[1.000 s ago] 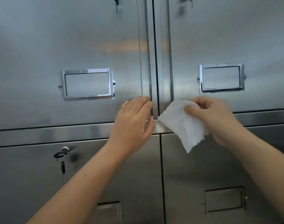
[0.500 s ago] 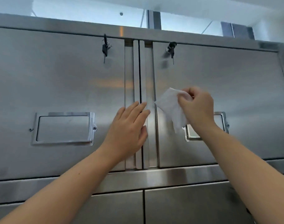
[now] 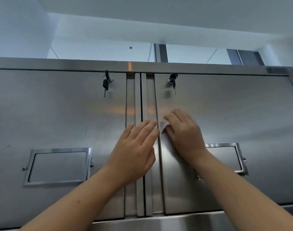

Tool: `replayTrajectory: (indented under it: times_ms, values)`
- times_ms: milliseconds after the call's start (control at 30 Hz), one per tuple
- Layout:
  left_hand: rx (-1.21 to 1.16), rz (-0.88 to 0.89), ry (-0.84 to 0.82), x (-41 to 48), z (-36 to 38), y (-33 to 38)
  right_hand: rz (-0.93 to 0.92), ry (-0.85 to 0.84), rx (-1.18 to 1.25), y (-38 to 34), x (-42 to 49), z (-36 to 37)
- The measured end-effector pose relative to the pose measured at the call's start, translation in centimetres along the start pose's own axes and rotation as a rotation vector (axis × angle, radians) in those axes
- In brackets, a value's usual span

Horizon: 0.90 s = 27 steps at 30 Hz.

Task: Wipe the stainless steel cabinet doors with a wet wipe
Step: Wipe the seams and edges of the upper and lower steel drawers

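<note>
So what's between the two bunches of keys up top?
Head view: between the left keys and right keys run two vertical door-edge strips with a dark seam.

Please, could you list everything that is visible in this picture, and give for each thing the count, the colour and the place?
cabinet doors: 2, silver steel, left and right of the centre gap
keys: 2, black and silver, hanging from locks near the top inner corner of each door
label holders: 2, shiny chrome, low on each door; the right one is partly hidden by an arm
vertical edge strips: 2, silver, on either side of the centre gap
top rail: 1, silver, above both doors
wet wipe: 1, white, on the right door by its inner edge, mostly covered
left hand: 1, flat, fingers straight, on the centre strips
right hand: 1, holds the wet wipe against the right door
</note>
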<state>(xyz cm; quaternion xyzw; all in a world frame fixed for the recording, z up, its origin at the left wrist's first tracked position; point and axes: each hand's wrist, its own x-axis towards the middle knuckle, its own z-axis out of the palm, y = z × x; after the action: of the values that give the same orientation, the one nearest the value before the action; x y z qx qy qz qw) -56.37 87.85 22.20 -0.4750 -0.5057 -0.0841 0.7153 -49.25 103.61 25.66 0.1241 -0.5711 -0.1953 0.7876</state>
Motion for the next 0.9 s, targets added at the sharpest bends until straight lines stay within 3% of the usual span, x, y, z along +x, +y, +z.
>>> replayTrajectory:
  times_ms: [167, 467, 667, 900]
  values:
    - [0.022, -0.015, -0.021, -1.5, 1.1, -0.2, 0.147, -0.032, 0.155, -0.6, -2.1, -0.2]
    - [0.011, -0.056, -0.1, -2.1, 1.5, -0.5, 0.004, -0.228, 0.358, 0.0, -4.9, -2.5]
    - [0.009, -0.019, -0.096, -2.9, 1.8, -1.1, -0.112, -0.406, 0.28, 0.8, -5.2, -2.6]
    - [0.038, -0.026, -0.101, -2.9, 1.8, -1.8, -0.04, -0.664, 0.154, 0.8, -2.7, -2.1]
